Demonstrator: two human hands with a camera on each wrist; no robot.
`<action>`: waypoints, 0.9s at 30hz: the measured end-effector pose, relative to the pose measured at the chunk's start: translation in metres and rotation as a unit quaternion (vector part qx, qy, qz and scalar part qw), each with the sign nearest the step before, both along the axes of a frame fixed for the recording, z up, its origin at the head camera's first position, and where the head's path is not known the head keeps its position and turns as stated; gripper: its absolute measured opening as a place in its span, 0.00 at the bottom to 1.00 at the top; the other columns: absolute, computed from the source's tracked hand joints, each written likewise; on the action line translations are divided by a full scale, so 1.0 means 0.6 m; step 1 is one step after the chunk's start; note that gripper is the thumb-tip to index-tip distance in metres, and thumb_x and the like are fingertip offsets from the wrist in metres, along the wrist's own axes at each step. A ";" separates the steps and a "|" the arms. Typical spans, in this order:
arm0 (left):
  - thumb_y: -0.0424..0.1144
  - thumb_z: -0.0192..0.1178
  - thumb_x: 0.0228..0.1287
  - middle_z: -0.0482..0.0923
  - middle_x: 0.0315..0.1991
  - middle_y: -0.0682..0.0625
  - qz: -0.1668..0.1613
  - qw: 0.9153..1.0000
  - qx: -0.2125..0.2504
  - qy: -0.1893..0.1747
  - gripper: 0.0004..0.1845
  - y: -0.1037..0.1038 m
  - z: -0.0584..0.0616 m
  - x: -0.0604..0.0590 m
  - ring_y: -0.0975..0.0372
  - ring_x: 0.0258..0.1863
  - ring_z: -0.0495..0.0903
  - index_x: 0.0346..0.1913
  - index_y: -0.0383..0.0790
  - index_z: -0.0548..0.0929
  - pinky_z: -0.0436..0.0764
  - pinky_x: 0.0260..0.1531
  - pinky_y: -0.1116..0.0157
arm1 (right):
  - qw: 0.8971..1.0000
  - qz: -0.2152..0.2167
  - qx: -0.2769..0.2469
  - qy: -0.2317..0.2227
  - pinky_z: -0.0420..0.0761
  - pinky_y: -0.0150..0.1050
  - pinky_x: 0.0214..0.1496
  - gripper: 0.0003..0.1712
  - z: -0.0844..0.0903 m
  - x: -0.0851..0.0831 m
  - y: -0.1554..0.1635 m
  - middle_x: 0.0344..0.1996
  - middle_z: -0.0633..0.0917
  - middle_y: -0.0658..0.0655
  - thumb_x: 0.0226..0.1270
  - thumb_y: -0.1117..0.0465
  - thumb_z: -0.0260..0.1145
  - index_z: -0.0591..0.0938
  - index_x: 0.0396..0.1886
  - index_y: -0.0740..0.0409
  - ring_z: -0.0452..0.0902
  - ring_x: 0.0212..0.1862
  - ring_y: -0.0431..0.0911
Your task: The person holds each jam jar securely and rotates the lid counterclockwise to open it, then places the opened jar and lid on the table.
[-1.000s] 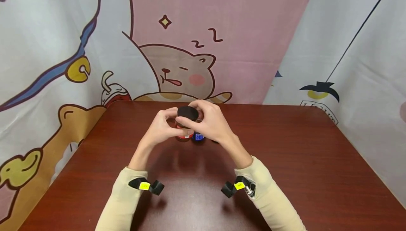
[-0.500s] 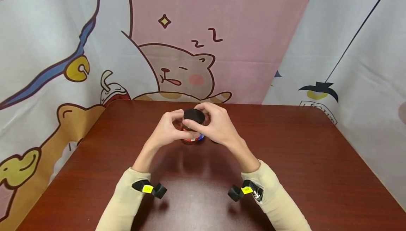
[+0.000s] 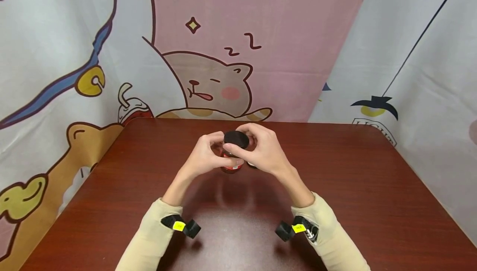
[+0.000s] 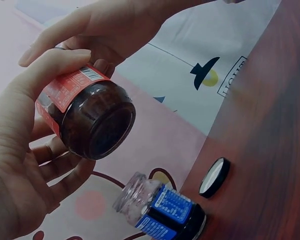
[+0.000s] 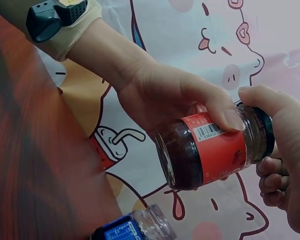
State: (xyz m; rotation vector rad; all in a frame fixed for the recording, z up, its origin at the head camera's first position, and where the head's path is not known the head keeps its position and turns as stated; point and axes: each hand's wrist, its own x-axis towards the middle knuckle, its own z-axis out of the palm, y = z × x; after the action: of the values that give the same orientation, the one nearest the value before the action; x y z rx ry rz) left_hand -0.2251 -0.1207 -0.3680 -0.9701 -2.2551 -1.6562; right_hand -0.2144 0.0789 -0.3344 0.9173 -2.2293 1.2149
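Between both hands is a glass jar (image 5: 217,155) with a red label, a barcode and dark contents, raised off the table. The left hand (image 3: 205,157) grips its body, thumb across the label. Fingers and thumb of the right hand (image 3: 262,149) are round the black lid (image 3: 236,138), which sits on the jar's mouth. In the left wrist view the jar is tilted with its base toward the camera, and its lid is mostly hidden. Beyond it a second jar (image 4: 165,210) with a blue label stands without a lid, its upper part clear glass.
A loose black lid (image 4: 215,177) with a white inside lies on the table beside the blue-labelled jar. The reddish-brown table (image 3: 354,188) has a glossy top. A cartoon-printed curtain (image 3: 290,47) hangs behind it.
Both hands and the red-labelled jar have moved right and slightly nearer the person. In the head view they now cover the blue-labelled jar, which showed earlier.
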 end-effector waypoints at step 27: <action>0.41 0.83 0.41 0.76 0.29 0.58 0.049 0.998 -0.027 0.040 0.18 0.042 -0.023 0.010 0.63 0.24 0.74 0.38 0.47 0.89 0.76 0.25 0.61 | 0.996 -0.011 0.086 0.013 0.73 0.36 0.30 0.22 -0.014 0.011 0.043 0.37 0.82 0.46 0.61 0.46 0.74 0.82 0.47 0.54 0.73 0.30 0.43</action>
State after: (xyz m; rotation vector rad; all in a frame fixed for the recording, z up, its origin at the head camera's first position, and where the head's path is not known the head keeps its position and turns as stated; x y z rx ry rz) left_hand -0.2194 -0.0954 -0.3816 -0.9051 -2.2663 -1.4984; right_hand -0.2080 0.1048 -0.3427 0.9640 -2.3443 1.0084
